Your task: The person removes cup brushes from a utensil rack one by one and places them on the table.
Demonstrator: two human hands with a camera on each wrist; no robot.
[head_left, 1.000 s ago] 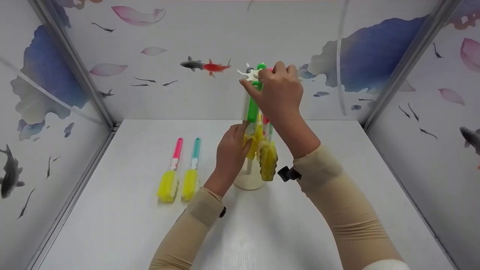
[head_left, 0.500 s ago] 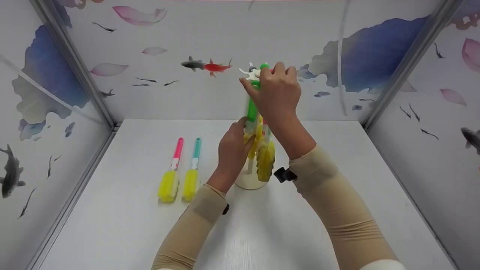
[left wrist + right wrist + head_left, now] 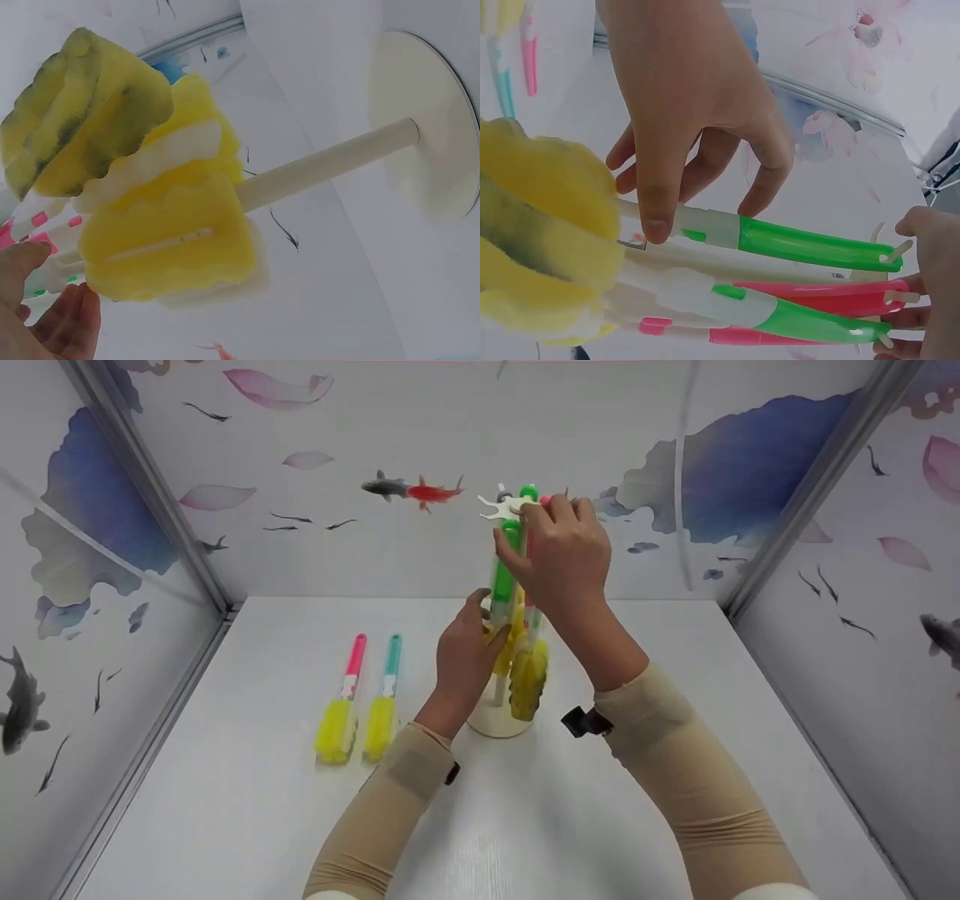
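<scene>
A white hook stand (image 3: 496, 510) on a round base (image 3: 501, 726) carries several sponge bottle brushes by their handle ends. My left hand (image 3: 466, 660) has its thumb and fingers round the white neck of a green-handled bottle brush (image 3: 504, 577), just above its yellow sponge (image 3: 169, 240). At the top, my right hand (image 3: 566, 547) curls its fingers over the stand's hooked head; its thumb lies apart from the green handle. In the right wrist view, a second green handle (image 3: 821, 319) and a pink handle (image 3: 802, 298) also hang on hooks. A darker, stained sponge (image 3: 529, 682) hangs nearest the front.
Two more bottle brushes lie on the white table (image 3: 225, 810) to the left, one with a pink handle (image 3: 356, 656) and one with a teal handle (image 3: 393, 656). Printed panels (image 3: 315, 540) enclose the table at the back and both sides.
My right hand has shifted slightly right, its thumb drawn back from the green handle's top. My left fingers have loosened a little and moved slightly up. The brushes on the table stay put.
</scene>
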